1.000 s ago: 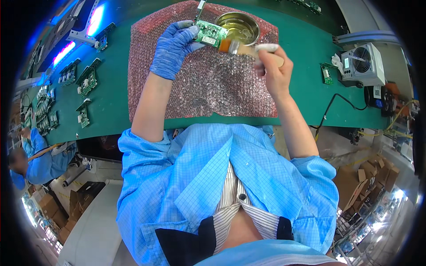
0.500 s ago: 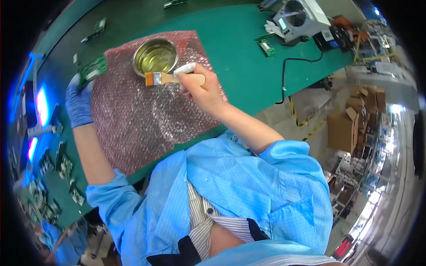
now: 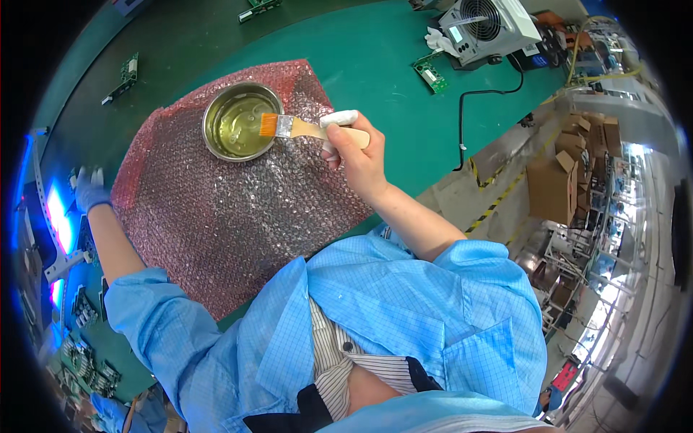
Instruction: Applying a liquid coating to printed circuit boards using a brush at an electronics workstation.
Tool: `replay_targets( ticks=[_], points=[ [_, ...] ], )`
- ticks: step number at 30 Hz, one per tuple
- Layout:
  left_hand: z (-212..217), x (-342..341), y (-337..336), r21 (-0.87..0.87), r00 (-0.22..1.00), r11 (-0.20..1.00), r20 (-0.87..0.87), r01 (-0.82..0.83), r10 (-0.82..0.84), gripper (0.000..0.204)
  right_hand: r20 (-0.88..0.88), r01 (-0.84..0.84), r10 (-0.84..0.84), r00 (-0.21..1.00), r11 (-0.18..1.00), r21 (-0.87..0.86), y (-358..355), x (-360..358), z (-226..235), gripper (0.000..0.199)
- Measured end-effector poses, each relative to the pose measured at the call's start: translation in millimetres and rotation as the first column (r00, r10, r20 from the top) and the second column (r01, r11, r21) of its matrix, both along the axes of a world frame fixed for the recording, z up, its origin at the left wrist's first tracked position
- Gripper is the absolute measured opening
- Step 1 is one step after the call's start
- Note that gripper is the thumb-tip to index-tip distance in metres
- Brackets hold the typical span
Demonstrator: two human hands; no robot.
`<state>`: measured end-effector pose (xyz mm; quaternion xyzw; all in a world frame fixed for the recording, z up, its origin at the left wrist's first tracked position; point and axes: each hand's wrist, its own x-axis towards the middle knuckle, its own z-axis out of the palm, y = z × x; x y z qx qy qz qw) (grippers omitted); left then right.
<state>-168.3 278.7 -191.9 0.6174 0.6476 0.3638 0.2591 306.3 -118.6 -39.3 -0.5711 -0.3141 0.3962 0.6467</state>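
My right hand [image 3: 354, 148], with white covers on some fingers, is closed around the pale wooden handle of a flat paintbrush [image 3: 307, 128]. The brush's orange bristles hang over the right side of a round metal bowl [image 3: 209, 115] of clear yellowish liquid. Under the bowl lies a sheet of pink bubble wrap [image 3: 216, 209]. At the far left my left hand [image 3: 92, 191], in a blue glove with pale fingertips, reaches out beside a bright blue-white lamp [image 3: 60, 220]. Its fingers are small and smeared, and whether a circuit board is in them is unclear.
A green circuit board [image 3: 124, 78] lies back left, another [image 3: 258, 9] at the far edge and one [image 3: 431, 74] near a white fan unit [image 3: 487, 29]. A black cable [image 3: 462, 119] runs along the right edge. Several boards [image 3: 90, 368] crowd the lower left. Cardboard boxes [image 3: 552, 187] stand right.
My left hand has swung left and away from the bubble wrap; the circuit board it held no longer shows clearly. My right hand has moved right with the brush, its bristles now over the bowl.
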Motion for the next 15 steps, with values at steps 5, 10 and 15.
replay_targets(
  ticks=[5, 10, 15],
  points=[
    [72.7, 162.9, -15.2, -0.367, 0.98, 0.927, 0.146, -0.073, 0.135, 0.063, -0.007, -0.005, 0.005, 1.0, 1.0, 0.007, 23.7, -7.2, 1.8, 0.019],
    [73.4, 215.8, 12.0, -0.396, 0.966, 0.911, -0.259, -0.117, 0.011, 0.07, 0.007, 0.005, -0.005, 1.0, 1.0, -0.025, 28.0, -4.3, 3.6, 0.02],
    [40.9, 212.2, 29.6, -0.328, 0.977, 0.927, -0.165, -0.183, 0.135, 0.057, -0.006, 0.057, -0.057, 0.998, 0.997, -0.052, 20.0, 10.5, 0.7, 0.017]
  ],
)
